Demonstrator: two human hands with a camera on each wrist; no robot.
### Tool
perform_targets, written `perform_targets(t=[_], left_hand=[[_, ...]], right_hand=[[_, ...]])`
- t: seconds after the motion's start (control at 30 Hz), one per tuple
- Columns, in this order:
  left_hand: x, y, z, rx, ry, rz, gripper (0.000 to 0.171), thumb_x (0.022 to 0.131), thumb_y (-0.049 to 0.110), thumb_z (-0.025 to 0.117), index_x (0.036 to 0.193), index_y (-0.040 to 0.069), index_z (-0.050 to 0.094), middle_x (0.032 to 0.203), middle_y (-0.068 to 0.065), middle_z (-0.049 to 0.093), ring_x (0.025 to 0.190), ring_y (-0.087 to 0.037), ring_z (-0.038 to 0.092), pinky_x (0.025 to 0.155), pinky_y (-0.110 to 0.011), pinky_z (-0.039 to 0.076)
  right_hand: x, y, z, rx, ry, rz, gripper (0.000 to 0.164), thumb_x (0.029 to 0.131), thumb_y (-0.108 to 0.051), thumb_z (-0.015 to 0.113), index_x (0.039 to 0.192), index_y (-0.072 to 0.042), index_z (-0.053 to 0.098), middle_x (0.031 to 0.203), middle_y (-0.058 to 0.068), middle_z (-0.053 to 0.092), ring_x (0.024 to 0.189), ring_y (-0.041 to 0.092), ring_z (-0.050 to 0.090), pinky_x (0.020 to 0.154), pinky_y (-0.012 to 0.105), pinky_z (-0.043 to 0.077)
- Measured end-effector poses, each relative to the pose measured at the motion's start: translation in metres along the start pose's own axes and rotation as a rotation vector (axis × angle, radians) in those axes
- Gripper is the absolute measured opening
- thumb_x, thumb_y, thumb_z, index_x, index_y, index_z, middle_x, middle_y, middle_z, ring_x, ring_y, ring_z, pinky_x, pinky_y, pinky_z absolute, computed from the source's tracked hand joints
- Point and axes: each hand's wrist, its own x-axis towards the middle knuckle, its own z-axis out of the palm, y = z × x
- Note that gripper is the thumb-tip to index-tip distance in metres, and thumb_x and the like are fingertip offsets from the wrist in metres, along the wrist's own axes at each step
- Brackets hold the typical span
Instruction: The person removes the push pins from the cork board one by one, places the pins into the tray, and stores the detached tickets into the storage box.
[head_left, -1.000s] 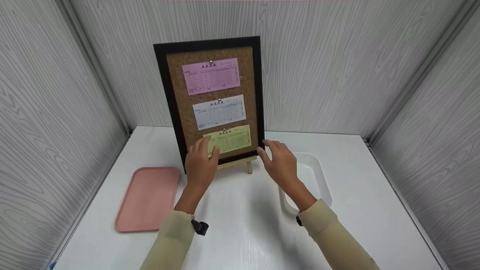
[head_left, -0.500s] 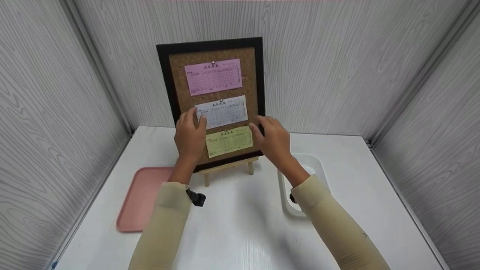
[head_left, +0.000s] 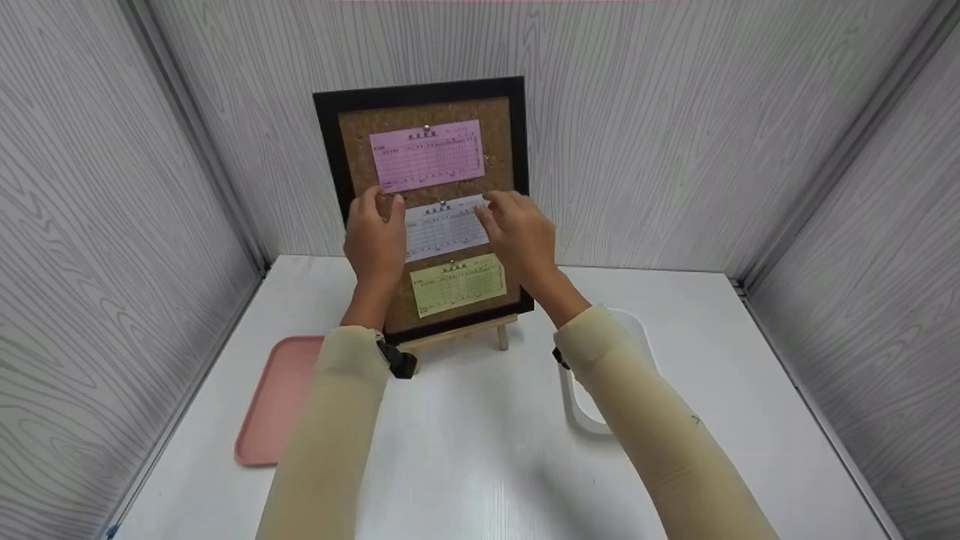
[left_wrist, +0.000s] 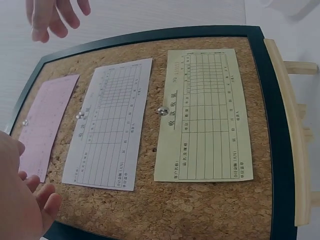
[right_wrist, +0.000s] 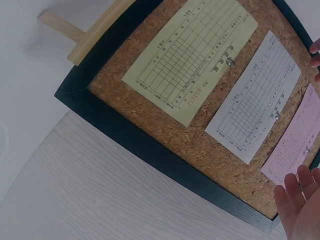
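Head: left hand [head_left: 375, 244] and right hand [head_left: 521, 236] both released, fingers loosely bent, either side of the white slip [head_left: 446, 229] on the corkboard [head_left: 461, 189]. Contact: can't tell. Pink slip [head_left: 427, 157] above, yellow slip [head_left: 459, 286] below. Board leans on a wooden easel [head_left: 459, 331], pink tray [head_left: 285, 397] on its left, white dish [head_left: 574, 409] right, all on the white surface [head_left: 465, 450].

Left wrist: clear pin [left_wrist: 163, 111] in yellow slip; left hand overlaps pink slip's end.

Right wrist: right hand by pink slip's other end, fingers spread slightly.
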Motion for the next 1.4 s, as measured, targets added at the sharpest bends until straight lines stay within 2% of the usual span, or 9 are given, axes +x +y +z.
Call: perform_targets(t=[0.2, 0.43, 0.9, 1.23, 1.4], left_hand=[[0.01, 0.0, 0.001, 0.002, 0.011, -0.021, 0.043, 0.097, 0.041, 0.051, 0.13, 0.013, 0.053, 0.114, -0.002, 0.057, 0.097, -0.016, 0.055, 0.079, -0.035, 0.045], [0.017, 0.003, 0.003, 0.015, 0.028, -0.043, 0.04, 0.096, 0.036, 0.057, 0.13, 0.014, 0.054, 0.112, -0.001, 0.058, 0.098, -0.015, 0.057, 0.078, -0.035, 0.045], [0.024, 0.006, 0.006, 0.005, 0.074, -0.027, 0.035, 0.094, 0.03, 0.062, 0.125, 0.013, 0.057, 0.106, -0.002, 0.06, 0.095, -0.015, 0.057, 0.077, -0.033, 0.046], [0.028, 0.007, 0.007, 0.007, 0.087, -0.025, 0.03, 0.093, 0.027, 0.063, 0.119, 0.013, 0.059, 0.104, -0.002, 0.059, 0.094, -0.015, 0.058, 0.078, -0.033, 0.046], [0.033, 0.013, 0.008, 0.027, 0.077, -0.012, 0.032, 0.094, 0.028, 0.062, 0.122, 0.014, 0.058, 0.105, -0.001, 0.059, 0.093, -0.014, 0.057, 0.076, -0.033, 0.046]], right_hand=[[0.026, -0.006, 0.006, 0.014, 0.029, 0.001, 0.031, 0.097, -0.038, 0.055, 0.112, -0.013, 0.066, 0.099, -0.001, 0.066, 0.088, 0.014, 0.06, 0.066, 0.032, 0.048], [0.049, -0.009, 0.016, 0.04, 0.051, -0.008, 0.026, 0.095, -0.031, 0.059, 0.113, -0.013, 0.067, 0.097, -0.001, 0.067, 0.087, 0.013, 0.06, 0.07, 0.03, 0.048], [0.072, -0.014, 0.039, 0.026, 0.032, 0.027, 0.025, 0.096, -0.032, 0.058, 0.112, -0.015, 0.067, 0.099, -0.002, 0.067, 0.087, 0.011, 0.061, 0.07, 0.029, 0.049], [0.08, -0.008, 0.044, 0.049, 0.024, 0.111, 0.027, 0.096, -0.034, 0.057, 0.114, -0.017, 0.066, 0.1, -0.003, 0.066, 0.088, 0.01, 0.06, 0.071, 0.029, 0.048], [0.085, 0.003, 0.042, 0.076, 0.048, 0.202, 0.027, 0.096, -0.034, 0.057, 0.115, -0.018, 0.065, 0.103, -0.004, 0.063, 0.092, 0.009, 0.059, 0.074, 0.027, 0.048]])
